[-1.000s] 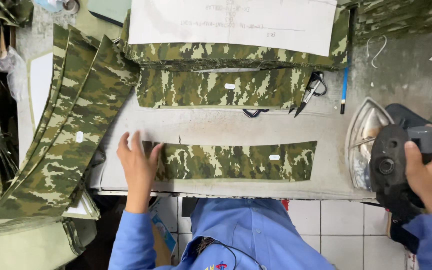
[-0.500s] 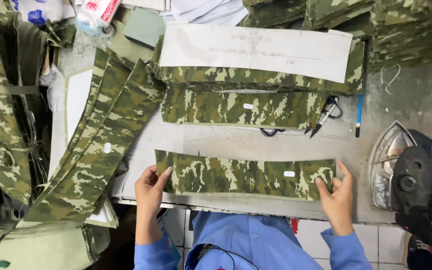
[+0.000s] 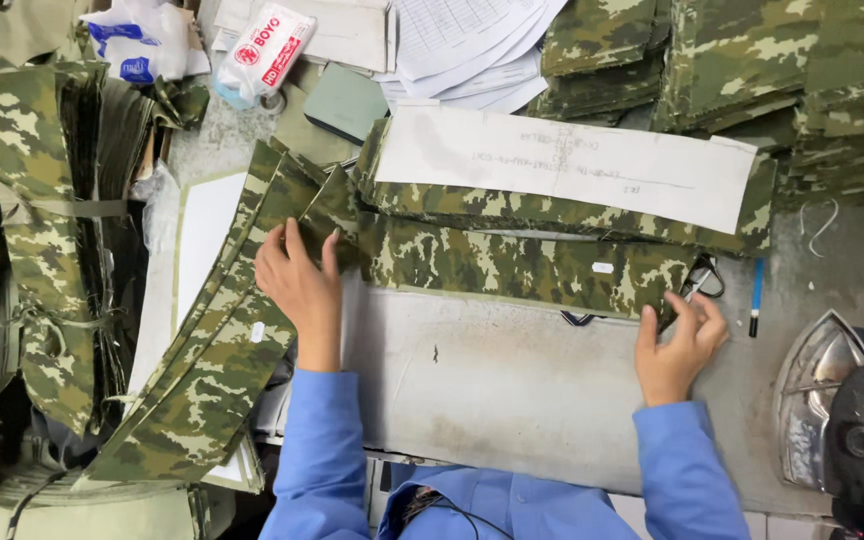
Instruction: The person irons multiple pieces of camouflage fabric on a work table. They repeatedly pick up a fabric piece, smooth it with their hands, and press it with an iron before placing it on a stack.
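A long camouflage fabric strip (image 3: 512,265) lies across the middle of the grey pressing pad (image 3: 512,390), on a stack of like strips. My left hand (image 3: 297,275) rests on its left end, fingers together over the cloth. My right hand (image 3: 680,340) pinches its right end with the fingertips. Behind it lies another strip stack topped with a white paper pattern (image 3: 572,165). Both sleeves are blue.
An iron (image 3: 842,420) stands at the right edge. Black scissors (image 3: 702,280) and a blue pen (image 3: 756,295) lie beside my right hand. A fanned pile of strips (image 3: 212,370) hangs off the left. Folded camouflage stacks (image 3: 752,60), papers (image 3: 462,40) and a plastic packet (image 3: 267,50) fill the back.
My right hand left the iron and took the strip's right end. Both hands carried the strip from the pad's near edge away from me onto the stack.
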